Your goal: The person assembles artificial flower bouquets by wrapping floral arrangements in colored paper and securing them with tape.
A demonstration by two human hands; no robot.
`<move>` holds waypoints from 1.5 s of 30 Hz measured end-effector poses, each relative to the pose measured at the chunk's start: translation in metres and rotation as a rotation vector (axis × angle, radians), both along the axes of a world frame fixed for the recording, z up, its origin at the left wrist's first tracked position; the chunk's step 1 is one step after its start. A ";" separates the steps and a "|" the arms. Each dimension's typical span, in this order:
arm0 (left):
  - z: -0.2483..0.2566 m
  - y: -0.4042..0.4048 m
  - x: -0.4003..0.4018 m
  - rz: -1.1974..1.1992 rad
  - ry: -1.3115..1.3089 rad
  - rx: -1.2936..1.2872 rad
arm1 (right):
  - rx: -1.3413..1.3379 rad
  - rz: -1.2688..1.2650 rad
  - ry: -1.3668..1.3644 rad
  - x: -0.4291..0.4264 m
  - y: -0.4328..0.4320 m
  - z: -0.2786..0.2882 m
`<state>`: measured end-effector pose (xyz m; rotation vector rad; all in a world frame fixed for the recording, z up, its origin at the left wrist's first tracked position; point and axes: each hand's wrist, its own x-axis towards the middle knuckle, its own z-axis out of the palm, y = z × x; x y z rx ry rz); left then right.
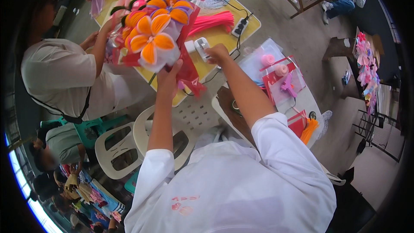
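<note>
My left hand (168,79) grips the lower end of a bouquet of fuzzy pipe-cleaner flowers (150,38), raised over the yellow table. Its petals are orange with white or purple edges, with dark green sprigs at the far end. Red-edged clear wrapping (190,68) surrounds the flowers and hangs down past my hand. At the table's near edge, the fingers of my right hand (218,53) close on a small white plastic object (201,48), whose exact kind I cannot make out. Another person's hand (110,27) is close behind the bouquet; whether it touches is unclear.
The yellow table (213,35) carries pink pipe cleaners (215,22) and a corded power strip (240,27). At right, a white table (305,103) holds pink ribbon rolls (267,60), a pink glue gun (288,85) and orange pipe cleaners (309,131). Plastic chairs (119,152) and a person (64,68) stand left.
</note>
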<state>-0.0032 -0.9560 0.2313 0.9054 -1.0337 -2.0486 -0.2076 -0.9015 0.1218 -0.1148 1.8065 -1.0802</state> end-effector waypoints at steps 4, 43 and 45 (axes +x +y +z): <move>-0.016 -0.020 -0.041 -0.149 0.031 0.084 | 0.092 0.083 0.249 0.002 -0.004 -0.020; -0.070 -0.073 -0.088 -0.292 0.078 0.189 | -0.202 -0.211 0.751 0.059 0.044 -0.009; -0.068 -0.071 -0.087 -0.294 0.103 0.191 | -0.182 -0.212 0.785 0.059 0.044 -0.009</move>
